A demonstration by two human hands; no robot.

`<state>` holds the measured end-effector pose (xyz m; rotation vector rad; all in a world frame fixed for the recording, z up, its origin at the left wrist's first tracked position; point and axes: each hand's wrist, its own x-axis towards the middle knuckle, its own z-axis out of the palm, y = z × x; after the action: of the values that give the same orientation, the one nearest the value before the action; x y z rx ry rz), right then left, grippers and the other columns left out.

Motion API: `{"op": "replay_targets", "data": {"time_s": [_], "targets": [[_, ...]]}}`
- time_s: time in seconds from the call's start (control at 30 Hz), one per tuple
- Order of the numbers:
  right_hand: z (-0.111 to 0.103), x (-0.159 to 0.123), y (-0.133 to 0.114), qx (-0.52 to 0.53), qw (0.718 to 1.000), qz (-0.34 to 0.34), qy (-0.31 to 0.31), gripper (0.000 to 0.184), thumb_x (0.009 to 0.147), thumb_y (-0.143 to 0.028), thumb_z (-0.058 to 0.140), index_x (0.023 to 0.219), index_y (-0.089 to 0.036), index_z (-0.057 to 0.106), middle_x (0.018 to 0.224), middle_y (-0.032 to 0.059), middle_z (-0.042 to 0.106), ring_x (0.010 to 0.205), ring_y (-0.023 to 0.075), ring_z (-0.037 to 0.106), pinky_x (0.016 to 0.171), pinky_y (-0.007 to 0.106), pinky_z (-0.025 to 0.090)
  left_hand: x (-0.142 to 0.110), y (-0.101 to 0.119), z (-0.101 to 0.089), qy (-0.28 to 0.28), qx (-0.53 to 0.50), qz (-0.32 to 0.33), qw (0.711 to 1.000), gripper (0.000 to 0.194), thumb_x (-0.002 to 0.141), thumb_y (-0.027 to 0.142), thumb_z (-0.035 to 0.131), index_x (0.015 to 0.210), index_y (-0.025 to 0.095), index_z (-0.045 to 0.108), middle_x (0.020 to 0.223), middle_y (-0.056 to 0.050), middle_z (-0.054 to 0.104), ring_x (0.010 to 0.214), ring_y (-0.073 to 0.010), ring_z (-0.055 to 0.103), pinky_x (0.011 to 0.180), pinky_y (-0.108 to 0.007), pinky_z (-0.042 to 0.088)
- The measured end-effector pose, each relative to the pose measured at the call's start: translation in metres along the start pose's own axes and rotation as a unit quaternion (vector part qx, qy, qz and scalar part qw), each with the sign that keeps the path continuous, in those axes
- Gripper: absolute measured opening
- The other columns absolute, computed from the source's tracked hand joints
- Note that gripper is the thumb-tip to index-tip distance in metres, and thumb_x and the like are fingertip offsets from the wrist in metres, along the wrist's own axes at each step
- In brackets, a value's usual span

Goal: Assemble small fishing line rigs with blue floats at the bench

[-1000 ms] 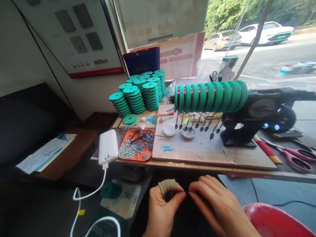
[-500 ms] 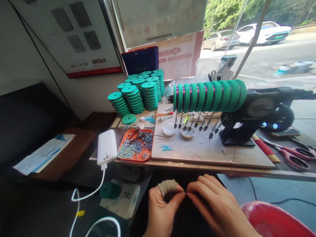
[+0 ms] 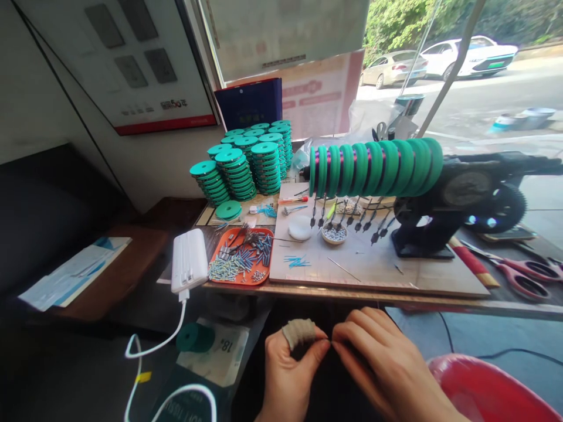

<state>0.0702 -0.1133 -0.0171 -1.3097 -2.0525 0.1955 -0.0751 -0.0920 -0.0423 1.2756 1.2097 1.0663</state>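
Note:
Low in front of the table edge, my left hand [image 3: 295, 366] is closed, thumb and index finger pinched together. A beige wrap [image 3: 299, 333] covers one of its fingers. My right hand [image 3: 380, 357] is pinched too, its fingertips almost meeting those of the left. Whatever lies between the fingertips is too small and dark to make out. Above the hands, on the table, is a pale board [image 3: 378, 275] bearing a thin metal needle [image 3: 343, 269], short blue tubes [image 3: 297, 261] and a small bowl of silvery beads [image 3: 334, 234].
A black winding machine [image 3: 426, 234] carries a row of green spools [image 3: 373, 169] with dark weights hanging below. Stacked green spools [image 3: 237, 170], an orange tray [image 3: 241, 258] of small parts, a white power bank [image 3: 189, 261], scissors [image 3: 523, 281] and a red basin [image 3: 484, 390] surround the hands.
Both hands keep their pinch, with the fingertips staying close together. The view shifts slightly; nothing on the table has visibly moved.

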Motion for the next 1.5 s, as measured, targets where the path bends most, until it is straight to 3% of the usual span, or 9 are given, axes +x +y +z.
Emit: {"op": "replay_targets", "data": {"time_s": [0.63, 1.5], "targets": [[0.0054, 0.0036, -0.0029, 0.001, 1.000, 0.008, 0.009, 0.021, 0.083, -0.009, 0.040, 0.072, -0.019, 0.056, 0.065, 0.0028, 0.054, 0.061, 0.0182, 0.045, 0.056, 0.028, 0.036, 0.0008, -0.0080, -0.0048, -0.004, 0.122, 0.177, 0.977, 0.007, 0.071, 0.011, 0.063, 0.067, 0.017, 0.063, 0.068, 0.000, 0.064, 0.064, -0.0128, 0.061, 0.062, -0.021, 0.049], [0.0088, 0.0047, -0.0039, -0.027, 1.000, 0.010, 0.005, 0.024, 0.083, -0.009, 0.039, 0.067, -0.019, 0.054, 0.063, 0.0025, 0.054, 0.060, 0.0181, 0.046, 0.057, 0.029, 0.035, 0.0016, -0.0063, -0.0069, 0.017, 0.206, 0.254, 0.945, 0.011, 0.068, 0.006, 0.062, 0.068, 0.017, 0.063, 0.070, -0.002, 0.065, 0.066, -0.0148, 0.062, 0.061, -0.025, 0.051]]}}
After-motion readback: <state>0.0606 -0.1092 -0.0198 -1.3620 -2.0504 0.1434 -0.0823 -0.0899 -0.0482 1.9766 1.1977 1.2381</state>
